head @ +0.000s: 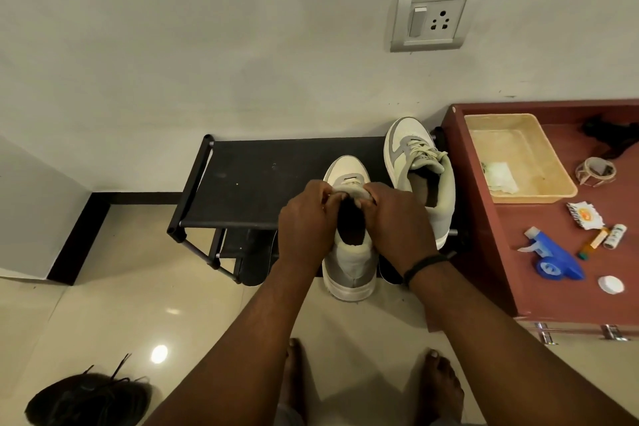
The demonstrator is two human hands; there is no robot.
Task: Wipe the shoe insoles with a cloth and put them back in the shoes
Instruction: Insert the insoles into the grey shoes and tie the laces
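Shoes were what I had before me: the nearer shoe (349, 263) stood at the front edge of the black rack (262, 180), heel toward me, while the second shoe (420, 176) lay on the rack just to its right. My left hand (306, 221) and right hand (394, 221) both gripped the nearer shoe's collar, fingers curled at its tongue. A beige tray (539, 195) holding a white cloth (499, 176) sat on the red-brown surface (518, 270) right of the rack.
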